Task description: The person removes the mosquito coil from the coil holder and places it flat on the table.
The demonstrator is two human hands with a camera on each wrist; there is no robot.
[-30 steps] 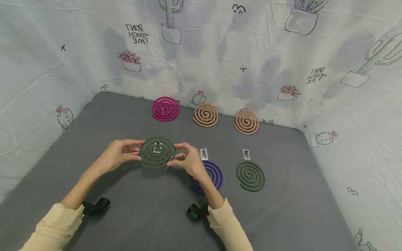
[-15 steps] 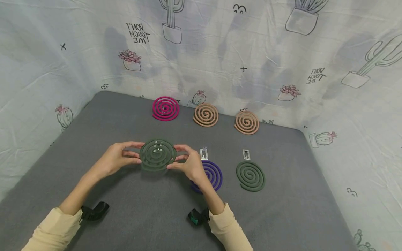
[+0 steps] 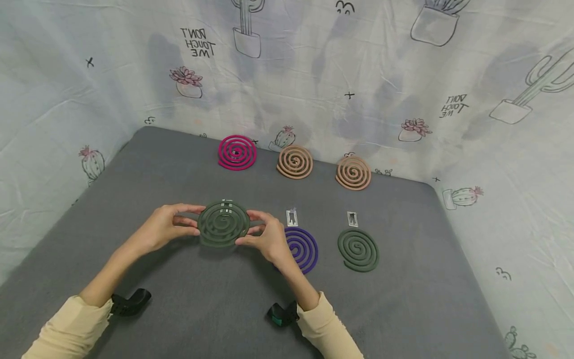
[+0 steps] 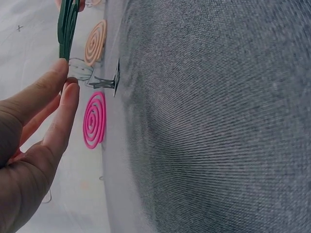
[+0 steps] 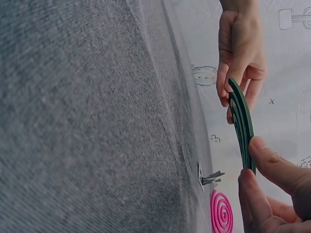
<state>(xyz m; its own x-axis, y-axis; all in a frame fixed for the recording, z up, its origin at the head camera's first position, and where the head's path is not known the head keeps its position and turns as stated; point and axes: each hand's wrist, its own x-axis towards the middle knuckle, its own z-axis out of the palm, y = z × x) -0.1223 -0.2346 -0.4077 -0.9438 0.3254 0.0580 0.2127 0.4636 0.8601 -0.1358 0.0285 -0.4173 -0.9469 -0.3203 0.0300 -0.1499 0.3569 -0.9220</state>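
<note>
A dark green mosquito coil (image 3: 220,227) is held off the table between both hands. My left hand (image 3: 167,227) pinches its left rim between thumb and fingertips. Opposite it, my right hand (image 3: 268,238) pinches the right rim the same way. Seen from the wrists, the coil (image 5: 242,124) is nearly edge-on and tilted. Just beyond it a small metal coil stand (image 4: 108,82) rests on the table, its prongs raised; from the head it is mostly hidden behind the coil. Close by my right forearm lies a purple coil (image 3: 305,249), partly covered by that hand.
A pink coil (image 3: 236,152) and two tan coils (image 3: 294,162) (image 3: 353,173) line the table's back edge by the printed curtain (image 3: 314,75). To the right lie another green coil (image 3: 358,250) and two metal stands (image 3: 292,218) (image 3: 352,219) on the grey table (image 3: 426,279).
Both hands have brought the green coil slightly towards me, still gripping it. The metal stand behind it now shows nearer the coil's upper rim. The other coils have stayed put.
</note>
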